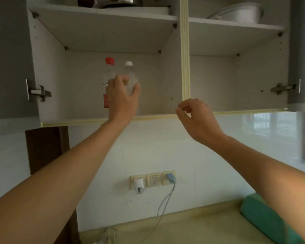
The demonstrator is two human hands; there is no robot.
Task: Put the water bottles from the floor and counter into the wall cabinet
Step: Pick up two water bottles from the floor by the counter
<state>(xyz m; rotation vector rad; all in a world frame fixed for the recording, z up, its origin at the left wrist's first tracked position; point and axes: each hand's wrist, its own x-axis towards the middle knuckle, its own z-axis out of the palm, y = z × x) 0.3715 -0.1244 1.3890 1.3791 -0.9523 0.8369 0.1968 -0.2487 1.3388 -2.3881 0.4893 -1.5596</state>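
White-capped bottle point(130, 76) gripped by raised left hand point(121, 101) inside cabinet point(111, 118); right hand point(197, 118) fingers loosely curled, holding nothing.

Both bare forearms reach up and forward from the lower corners of the view, the left arm stretched higher than the right. The left hand point(122, 97) is raised with its back to the camera, fingers and thumb curled around a clear bottle point(130, 77). The right hand point(197, 118), lower and well apart from it, holds nothing, its fingers loosely curled with thumb and forefinger tips close together.
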